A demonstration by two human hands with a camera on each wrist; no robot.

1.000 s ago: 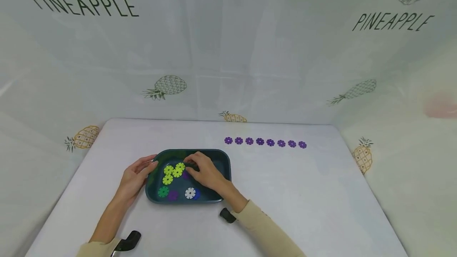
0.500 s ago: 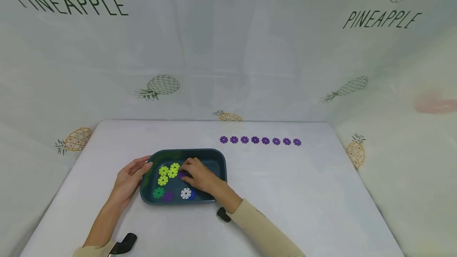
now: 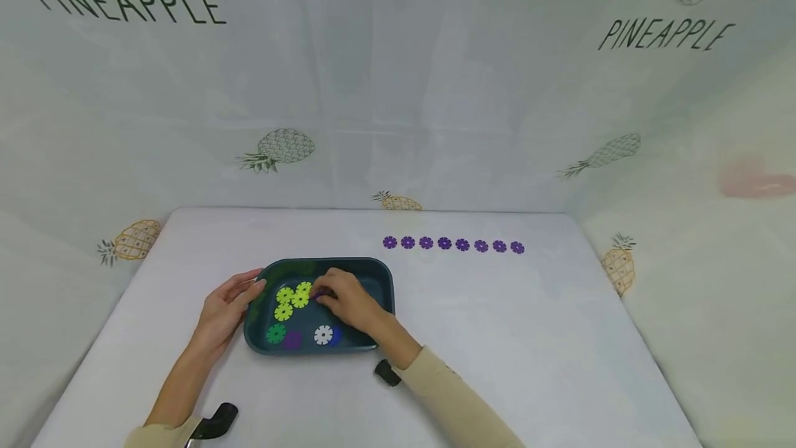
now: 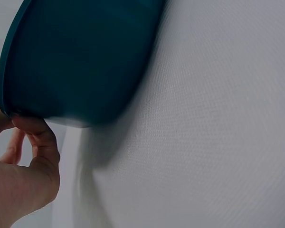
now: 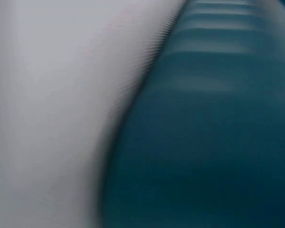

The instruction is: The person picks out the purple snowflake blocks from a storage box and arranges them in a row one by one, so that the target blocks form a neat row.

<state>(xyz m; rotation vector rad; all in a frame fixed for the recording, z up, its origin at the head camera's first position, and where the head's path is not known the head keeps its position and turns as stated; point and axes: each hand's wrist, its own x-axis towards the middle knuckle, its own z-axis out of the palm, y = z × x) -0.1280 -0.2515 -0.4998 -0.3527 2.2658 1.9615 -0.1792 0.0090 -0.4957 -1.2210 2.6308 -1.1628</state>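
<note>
My left hand (image 3: pixel 222 313) grips the left rim of a dark teal tray (image 3: pixel 385 296), thumb on top; the left wrist view shows the fingers (image 4: pixel 40 137) at the tray's outer wall. Over the middle of the tray, my right hand (image 3: pixel 348 298) pinches a purple flower-shaped disc (image 3: pixel 318 294) between thumb and fingers. Just left of those fingertips lie several yellow discs (image 3: pixel 284 312). Along the tray's near side are a green disc (image 3: pixel 276 334), another purple disc (image 3: pixel 292 339), and a white disc (image 3: pixel 323 334) overlapping a blue disc (image 3: pixel 337 337). The right wrist view is blurred and shows tray but no hand.
Farther back on the white table (image 3: pixel 497 337), to the right of the tray, several purple discs (image 3: pixel 444 243) form a straight row. A pale curtain (image 3: pixel 398 88) printed with pineapples hangs behind the table. Black wrist-camera parts (image 3: pixel 214 422) sit at both sleeves.
My right hand's fingers, spread over the tray half a second ago, have closed on the purple disc near the yellow ones. The left hand stays on the rim. The head view has shifted slightly.
</note>
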